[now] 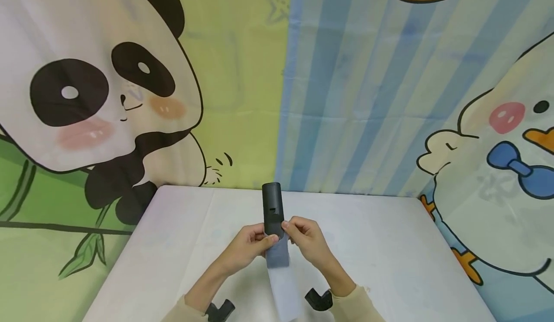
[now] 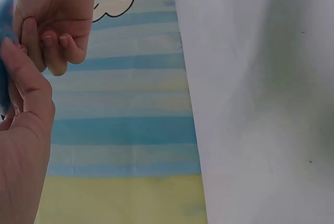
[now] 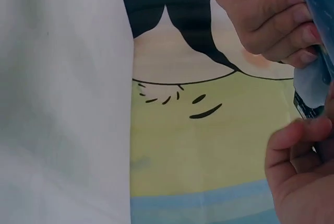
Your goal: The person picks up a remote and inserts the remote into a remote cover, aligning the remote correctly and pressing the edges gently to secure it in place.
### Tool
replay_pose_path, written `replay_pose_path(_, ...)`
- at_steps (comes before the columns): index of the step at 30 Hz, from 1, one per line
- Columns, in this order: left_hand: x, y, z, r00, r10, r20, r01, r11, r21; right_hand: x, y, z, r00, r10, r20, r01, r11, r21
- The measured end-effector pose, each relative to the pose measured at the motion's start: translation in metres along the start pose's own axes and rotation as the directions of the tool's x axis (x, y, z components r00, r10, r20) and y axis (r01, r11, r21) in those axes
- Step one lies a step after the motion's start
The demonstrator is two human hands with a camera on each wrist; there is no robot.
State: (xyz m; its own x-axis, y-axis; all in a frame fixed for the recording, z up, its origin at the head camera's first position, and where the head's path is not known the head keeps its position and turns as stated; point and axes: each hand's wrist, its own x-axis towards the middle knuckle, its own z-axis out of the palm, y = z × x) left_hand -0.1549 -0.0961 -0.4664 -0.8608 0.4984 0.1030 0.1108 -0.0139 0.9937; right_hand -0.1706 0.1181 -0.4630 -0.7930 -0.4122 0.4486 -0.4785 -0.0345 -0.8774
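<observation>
A long black object [image 1: 272, 201] with rounded edges and a small notch stands out of a translucent plastic bag [image 1: 283, 288]. Its lower part shows through the film, and the bag's tail hangs toward the near side. My left hand [image 1: 247, 246] grips the object and bag from the left, thumb lying across the front. On the other side, my right hand [image 1: 308, 239] pinches the bag's upper edge against the object with thumb and fingertips. In the right wrist view, the bluish film [image 3: 319, 4] lies between the hands. The object's exact kind is unclear.
Below the hands spreads a white table [image 1: 381, 245]. A printed cloth [image 1: 242, 96] with a panda and a duck hangs behind it. Dark angular pieces sit by the left forearm [image 1: 221, 311] and the right forearm [image 1: 319, 300].
</observation>
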Motion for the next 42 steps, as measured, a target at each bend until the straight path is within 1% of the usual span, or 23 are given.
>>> replay_pose_path(3,-0.004,-0.003,0.001,0.999,-0.006,-0.036,0.007,1.0,0.028,-0.003,0.003,0.0,0.998,0.036,0.054,-0.036,0.999,0.003)
replay_pose_path(6,-0.006,-0.006,0.002,0.996,0.015,-0.088,-0.009,0.997,0.073,-0.006,0.006,-0.002,0.993,0.074,0.094,-0.072,0.997,-0.019)
replay_pose_path(7,-0.006,-0.007,0.003,0.994,0.029,-0.108,-0.019,0.996,0.09,-0.006,0.006,-0.002,0.991,0.094,0.091,-0.091,0.995,-0.037)
replay_pose_path(9,-0.006,-0.009,0.005,0.989,0.056,-0.14,-0.039,0.992,0.123,-0.006,0.007,-0.003,0.991,0.123,0.057,-0.119,0.99,-0.079)
replay_pose_path(11,-0.006,-0.01,0.006,0.985,0.084,-0.153,-0.059,0.985,0.162,-0.002,0.006,-0.003,0.987,0.159,0.003,-0.158,0.983,-0.095)
replay_pose_path(12,-0.005,-0.011,0.007,0.985,0.092,-0.148,-0.065,0.982,0.179,0.0,0.006,-0.002,0.985,0.173,-0.026,-0.175,0.981,-0.09)
replay_pose_path(14,-0.004,-0.012,0.009,0.988,0.098,-0.12,-0.072,0.976,0.205,0.005,0.005,-0.002,0.979,0.192,-0.07,-0.195,0.98,-0.041)
replay_pose_path(16,-0.002,-0.013,0.009,0.993,0.09,-0.074,-0.072,0.973,0.219,0.01,0.004,-0.002,0.974,0.207,-0.094,-0.207,0.978,0.012)
replay_pose_path(19,-0.002,-0.013,0.007,0.998,0.059,-0.003,-0.057,0.978,0.202,0.013,0.003,-0.004,0.969,0.222,-0.108,-0.214,0.973,0.084)
replay_pose_path(22,-0.003,-0.011,0.002,0.998,0.055,0.04,-0.062,0.98,0.188,0.014,0.002,-0.006,0.965,0.233,-0.116,-0.223,0.97,0.097)
replay_pose_path(24,-0.004,-0.01,-0.001,0.995,0.076,0.07,-0.089,0.973,0.212,0.015,0.002,-0.007,0.966,0.234,-0.107,-0.222,0.969,0.112)
replay_pose_path(25,-0.004,-0.01,-0.002,0.991,0.089,0.096,-0.108,0.97,0.22,0.015,0.001,-0.007,0.968,0.23,-0.098,-0.218,0.969,0.112)
replay_pose_path(28,-0.002,-0.009,-0.002,0.974,0.12,0.191,-0.163,0.959,0.233,0.015,0.0,-0.006,0.975,0.212,-0.072,-0.203,0.972,0.116)
replay_pose_path(30,-0.001,-0.009,-0.001,0.965,0.118,0.232,-0.174,0.957,0.234,0.015,-0.001,-0.006,0.98,0.193,-0.054,-0.185,0.975,0.121)
replay_pose_path(33,0.0,-0.01,0.0,0.962,0.118,0.245,-0.173,0.96,0.22,0.015,-0.002,-0.006,0.985,0.173,-0.03,-0.168,0.98,0.108)
replay_pose_path(35,0.0,-0.01,0.0,0.959,0.141,0.246,-0.192,0.961,0.197,0.015,-0.003,-0.006,0.985,0.171,0.004,-0.171,0.979,0.112)
replay_pose_path(38,-0.001,-0.007,-0.001,0.948,0.207,0.243,-0.247,0.957,0.149,0.015,-0.006,-0.01,0.98,0.176,0.091,-0.185,0.976,0.11)
replay_pose_path(40,-0.001,-0.005,-0.002,0.94,0.244,0.237,-0.279,0.952,0.127,0.017,-0.01,-0.013,0.971,0.178,0.162,-0.196,0.976,0.1)
replay_pose_path(42,0.001,-0.003,-0.003,0.936,0.273,0.221,-0.305,0.944,0.126,0.02,-0.013,-0.015,0.96,0.171,0.22,-0.192,0.978,0.078)
